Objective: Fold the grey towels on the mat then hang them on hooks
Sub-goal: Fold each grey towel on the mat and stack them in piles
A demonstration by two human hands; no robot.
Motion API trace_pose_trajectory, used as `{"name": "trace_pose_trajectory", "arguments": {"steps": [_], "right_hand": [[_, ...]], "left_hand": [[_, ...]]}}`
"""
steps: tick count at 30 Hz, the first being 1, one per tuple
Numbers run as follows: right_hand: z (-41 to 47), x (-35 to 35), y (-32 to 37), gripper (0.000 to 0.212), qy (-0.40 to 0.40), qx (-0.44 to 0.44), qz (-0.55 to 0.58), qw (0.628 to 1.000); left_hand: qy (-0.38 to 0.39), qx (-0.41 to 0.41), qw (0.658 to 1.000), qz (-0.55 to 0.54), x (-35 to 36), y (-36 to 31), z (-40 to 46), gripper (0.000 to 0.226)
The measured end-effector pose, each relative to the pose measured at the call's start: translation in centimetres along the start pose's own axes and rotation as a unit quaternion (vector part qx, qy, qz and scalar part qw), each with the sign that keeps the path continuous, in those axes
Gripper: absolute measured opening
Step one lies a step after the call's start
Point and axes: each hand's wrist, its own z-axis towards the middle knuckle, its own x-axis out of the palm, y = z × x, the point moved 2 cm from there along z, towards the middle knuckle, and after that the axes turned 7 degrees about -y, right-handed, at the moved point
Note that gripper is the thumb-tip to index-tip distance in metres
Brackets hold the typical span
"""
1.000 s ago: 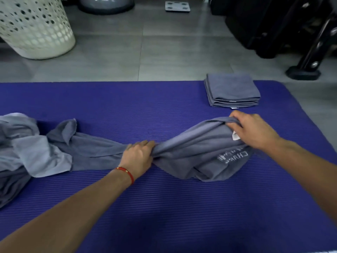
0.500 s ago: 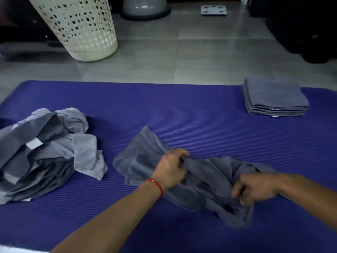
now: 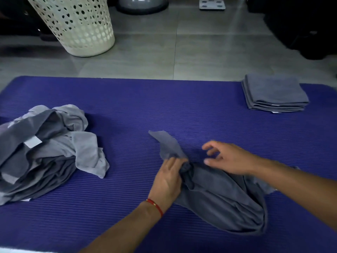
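Grey floor tiles point(image 3: 145, 57), smooth and faintly glossy, with thin grout lines, lie beyond the mat.

Mat point(image 3: 127, 110): purple foam, finely ribbed in straight parallel ridges, with a rounded far-left corner; it carries all the towels listed below.

Loose towel point(image 3: 224, 203): dark grey, soft matte cloth, crumpled into a bunched oblong on the near-centre part of the mat, one flat pointed flap lying out toward the mat's far edge.

Left hand point(image 3: 168, 181): fingers curled round a twisted gather of the loose towel at its left end, gripping it; a thin red cord bracelet point(image 3: 155, 206) circles the wrist.

Right hand point(image 3: 228, 158): above the loose towel, fingers spread and loosely bent, thumb apart from the forefinger, holding nothing.

Towel heap point(image 3: 45, 152): unfolded cloths in pale and dark grey, rumpled into soft folds, a white rectangular label showing, on the left part of the mat, well apart from the loose towel.

Folded stack point(image 3: 275, 94): grey towels in neat square layers with even edges, at the mat's far-right corner.

Laundry basket point(image 3: 76, 24): cream plastic, tapered round wall pierced with small heart-shaped holes, standing tilted on the tiles beyond the mat's far-left side.

Bathroom scale point(image 3: 212, 4): flat pale rectangle on the tiles, far beyond the mat.
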Motion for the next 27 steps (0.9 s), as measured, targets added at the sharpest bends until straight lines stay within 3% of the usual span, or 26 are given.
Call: {"name": "trace_pose_trajectory", "arguments": {"steps": [2, 4, 7, 10, 12, 14, 16, 17, 20, 22, 25, 27], "right_hand": [[0.8, 0.3, 1.4, 0.047, 0.023, 0.072, 0.166, 0.983], [1.1, 0.9, 2.1, 0.042, 0.034, 0.105, 0.239, 0.965], [0.8, 1.9, 1.5, 0.015, 0.005, 0.087, 0.215, 0.973], [0.1, 2.1, -0.2, 0.021, 0.019, 0.105, 0.19, 0.976], [-0.3, 1.5, -0.8, 0.02, 0.021, 0.094, 0.138, 0.986], [-0.9, 1.4, -0.6, 0.013, 0.031, 0.064, 0.058, 0.996], [-1.9, 1.9, 0.1, 0.007, 0.058, 0.025, -0.02, 0.998], [-2.5, 2.5, 0.3, 0.014, 0.068, 0.001, -0.065, 0.996], [-4.4, 5.0, 0.6, 0.03, 0.087, -0.06, -0.214, 0.971], [-5.5, 6.6, 0.5, 0.033, 0.057, -0.071, -0.267, 0.959], [-6.8, 8.2, -0.2, 0.042, -0.012, 0.057, -0.267, 0.962], [-7.4, 9.3, -0.8, 0.047, 0.022, 0.132, -0.225, 0.965]], "left_hand": [[0.021, 0.028, 0.997, -0.068, 0.3, -2.7, -0.2, 0.04], [0.036, 0.018, 0.99, -0.133, 0.4, -4.7, -0.3, 0.039], [-0.027, -0.026, 0.991, -0.131, -0.3, -4.8, 0.5, 0.026], [-0.051, -0.033, 0.998, -0.026, -0.8, -0.7, 2.4, 0.045], [0.029, -0.049, 0.995, 0.078, -1.0, 3.0, 4.4, 0.066], [0.158, -0.05, 0.971, 0.174, -0.9, 6.1, 6.5, 0.083], [0.248, -0.023, 0.947, 0.205, -0.4, 7.5, 8.2, 0.08], [0.252, -0.012, 0.946, 0.205, -0.1, 7.6, 8.8, 0.071], [0.158, -0.04, 0.974, 0.157, 0.1, 6.4, 10.1, 0.031], [0.121, -0.023, 0.983, 0.138, -0.3, 5.7, 10.6, 0.017], [0.091, 0.015, 0.988, 0.126, -1.7, 5.2, 11.8, 0.01], [0.07, 0.021, 0.992, 0.107, -2.9, 4.7, 12.6, 0.007]]}}
